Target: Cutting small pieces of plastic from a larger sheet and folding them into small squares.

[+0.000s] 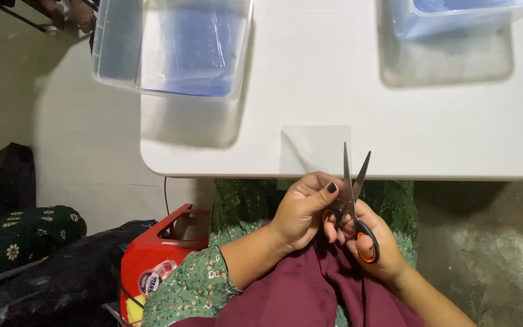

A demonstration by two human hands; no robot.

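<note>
White table (pixel 431 121) fills the upper view, its rounded edge near the person's lap, with 2 clear plastic tubs (pixel 171 45) at the far side and pale wall and floor beyond. On its near edge lies a square sheet of paper (pixel 315 148). Just below, the right hand (pixel 375 242) grips orange-handled scissors (pixel 353 206), blades parted, pointing up; the left hand (pixel 302 209) closes against them, both hands together

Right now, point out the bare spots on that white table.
Free: the white table between the left clear bin and right clear bin, and right of the paper sheet. Crowded: the near edge, where both hands hold scissors.
</note>
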